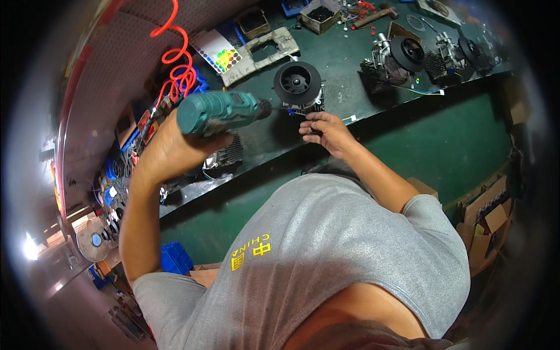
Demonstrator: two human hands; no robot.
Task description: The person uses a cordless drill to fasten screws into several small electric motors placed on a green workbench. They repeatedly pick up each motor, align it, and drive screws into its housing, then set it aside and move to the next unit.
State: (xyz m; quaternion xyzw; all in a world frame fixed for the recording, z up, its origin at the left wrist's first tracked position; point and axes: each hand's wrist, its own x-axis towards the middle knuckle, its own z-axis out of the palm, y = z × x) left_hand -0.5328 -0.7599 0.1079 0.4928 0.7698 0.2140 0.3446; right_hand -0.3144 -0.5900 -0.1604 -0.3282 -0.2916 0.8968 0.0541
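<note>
My left hand (201, 144) is wrapped round the grip of a green power drill (219, 111). The drill lies level above the bench, its dark chuck and thin bit aimed right, at the lower part of a fan unit (296, 83). That unit stands upright near the bench's front edge, its black round impeller facing up, with metal and a blue part below. My right hand (329, 133) is beside its base, palm partly up and fingers curled. Something small and dark shows among those fingers, too small to name. A wire with a white connector (352, 118) lies just past them.
More fan units (407, 53) stand at the right of the green bench (344, 87). A finned metal part (230, 153) is below the drill. Behind are a pale cutout block (271, 51), a sticker sheet (219, 53) and a parts box (319, 14). A coiled red hose (178, 55) hangs left.
</note>
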